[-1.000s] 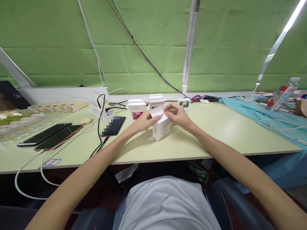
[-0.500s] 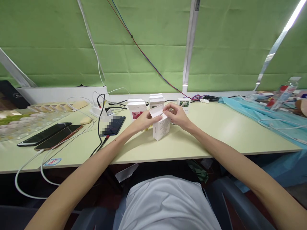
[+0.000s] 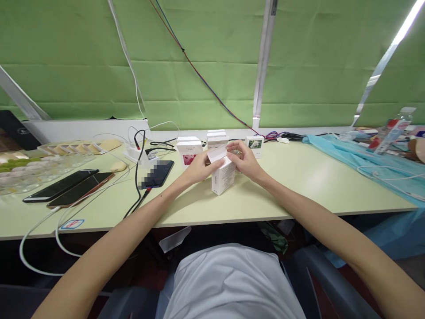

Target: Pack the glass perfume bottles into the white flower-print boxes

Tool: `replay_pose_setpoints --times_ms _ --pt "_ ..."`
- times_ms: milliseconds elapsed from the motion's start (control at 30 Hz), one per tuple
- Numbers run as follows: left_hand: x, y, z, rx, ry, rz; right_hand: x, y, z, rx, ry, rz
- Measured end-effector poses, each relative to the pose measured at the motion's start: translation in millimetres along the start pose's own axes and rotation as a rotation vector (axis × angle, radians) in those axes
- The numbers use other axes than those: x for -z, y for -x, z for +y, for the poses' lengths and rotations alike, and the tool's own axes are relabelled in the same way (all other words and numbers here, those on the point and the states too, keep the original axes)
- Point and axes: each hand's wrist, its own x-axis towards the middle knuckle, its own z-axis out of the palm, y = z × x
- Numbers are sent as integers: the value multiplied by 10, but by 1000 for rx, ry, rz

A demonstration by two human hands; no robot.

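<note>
A small white carton [image 3: 223, 180] with fine print on its side stands upright on the table, its top flap raised. My left hand [image 3: 201, 167] is closed around the carton's left side, thumb lying along the top edge. On the other side, my right hand [image 3: 245, 159] grips the top right edge, with its fingertips near the flap. The inside of the carton is hidden from me. Just behind stand a box with a pink flower picture [image 3: 189, 158], white boxes [image 3: 217, 138] and a box with a white flower picture [image 3: 255, 147].
Left on the table [image 3: 299, 186] lie a phone with a dark screen [image 3: 161, 173], two more dark phones, loose cables and a power strip [image 3: 141, 155]. Clear trays [image 3: 49, 170] sit at far left. A blue sheet [image 3: 358, 155] and a plastic bottle [image 3: 395, 130] are at right.
My right hand has shifted very slightly at the top of the carton. The carton and my left hand stay in nearly the same place.
</note>
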Motion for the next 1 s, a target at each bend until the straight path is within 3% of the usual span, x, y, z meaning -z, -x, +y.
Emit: replay_pose_setpoints --times_ms 300,533,833,1000 --pt "18 29 49 -200 -51 102 -9 14 35 87 38 5" --pt "-14 73 90 -217 -68 120 -14 20 25 168 73 39" --pt "-27 92 109 -303 -154 145 4 23 26 45 -17 76" --pt "-17 84 99 -383 -196 132 5 39 14 77 2 85"
